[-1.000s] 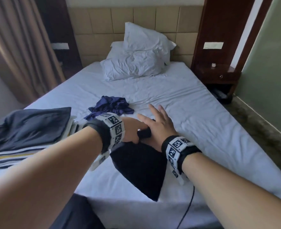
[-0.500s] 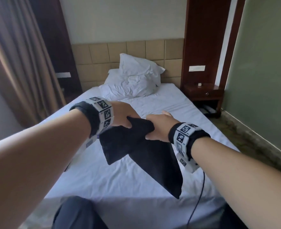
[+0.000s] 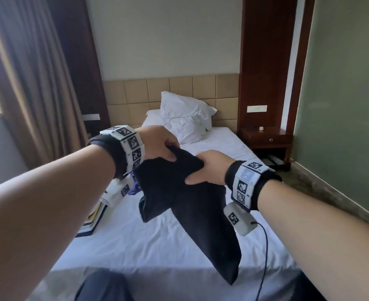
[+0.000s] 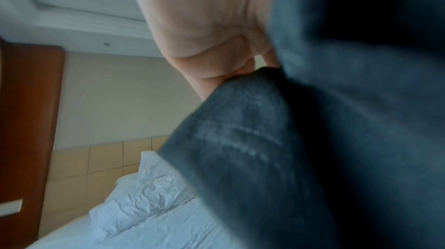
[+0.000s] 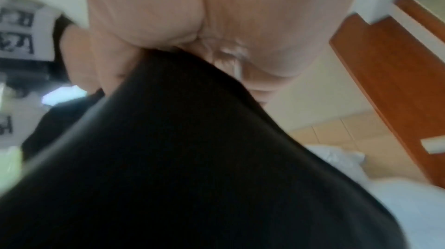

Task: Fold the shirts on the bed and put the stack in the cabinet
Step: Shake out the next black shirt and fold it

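Compared with a second ago, the black shirt (image 3: 179,192) has left the bed (image 3: 157,246) and hangs in the air above the white sheet, and the view has tilted up to show more wall. The left hand (image 3: 159,146) grips the bunched top of the shirt with curled fingers; the right hand (image 3: 207,168), just beside it, pinches the same fabric, no longer lying flat. A long end droops toward the bed's near edge. The blue garment (image 3: 135,185) and the folded stack (image 3: 92,218) on the bed are now mostly hidden behind the left wrist. White pillows (image 3: 185,118) sit at the headboard.
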The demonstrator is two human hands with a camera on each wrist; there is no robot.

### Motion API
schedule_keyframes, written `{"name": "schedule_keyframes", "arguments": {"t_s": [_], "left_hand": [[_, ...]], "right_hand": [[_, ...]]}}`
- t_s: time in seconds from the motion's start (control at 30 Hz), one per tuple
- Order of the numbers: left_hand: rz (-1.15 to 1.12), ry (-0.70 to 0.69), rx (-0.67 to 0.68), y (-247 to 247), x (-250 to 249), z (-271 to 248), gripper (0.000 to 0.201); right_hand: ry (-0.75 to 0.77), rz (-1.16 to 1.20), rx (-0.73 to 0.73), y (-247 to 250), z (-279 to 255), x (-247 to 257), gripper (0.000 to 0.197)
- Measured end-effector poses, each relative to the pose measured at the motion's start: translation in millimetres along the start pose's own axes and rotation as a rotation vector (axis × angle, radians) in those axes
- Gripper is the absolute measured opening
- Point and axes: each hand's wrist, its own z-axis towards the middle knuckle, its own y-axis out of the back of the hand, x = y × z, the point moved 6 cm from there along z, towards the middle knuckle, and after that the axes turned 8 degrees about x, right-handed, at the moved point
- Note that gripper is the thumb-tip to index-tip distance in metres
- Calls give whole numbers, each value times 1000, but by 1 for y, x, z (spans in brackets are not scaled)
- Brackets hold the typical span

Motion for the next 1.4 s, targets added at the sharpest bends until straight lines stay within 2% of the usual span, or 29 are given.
{"name": "schedule_keyframes", "arguments": {"t_s": [0.1, 0.23, 0.37, 0.47, 0.6, 0.7, 0.8, 0.87, 0.97, 1.03, 1.1, 1.17, 1.2, 1.27, 1.33, 1.4], "left_hand": [[-56, -1, 79, 4, 7, -3, 14], [-16, 73, 214, -12, 27, -3, 24], [-45, 113, 166, -26, 45, 2, 25], [-133, 129, 59, -22, 59, 3, 21], [-219, 132, -53, -15, 80, 2, 9], [-218, 142, -57, -23, 99, 2, 6], [-256, 157, -30, -41, 114, 5, 8], [-276, 165, 13, -59, 123, 11, 8], [-408, 179, 156, -92, 143, 22, 12], [-527, 173, 280, -115, 155, 28, 32], [-678, 185, 408, -136, 167, 36, 52], [-721, 204, 444, -145, 175, 49, 49], [-743, 208, 426, -146, 178, 58, 48], [-815, 247, 286, -151, 193, 84, 44], [-954, 300, 29, -163, 211, 115, 40], [-976, 437, -216, -191, 228, 130, 48]], "right_hand": [[27, 205, -33, 3, -1, 1, 26], [82, 265, -93, 8, -2, 1, 8], [126, 293, -144, 10, -1, 0, 11], [74, 121, -130, 12, 3, -7, 9], [-97, -275, 1, 13, 10, -36, 29], [-194, -397, 95, 14, 13, -64, 18], [-250, -397, 165, 9, 15, -86, 16], [-247, -355, 208, 2, 17, -93, 17], [-265, -298, 283, -5, 22, -105, 25], [-282, -229, 328, -8, 26, -116, 30], [-326, -54, 342, -11, 32, -129, 35], [-398, 229, 343, -13, 41, -151, 43], [-421, 346, 335, -14, 45, -158, 37], [-472, 509, 248, -13, 58, -177, 17], [-511, 614, -10, -7, 77, -206, 11], [-596, 615, -272, -13, 89, -247, 24]]}}
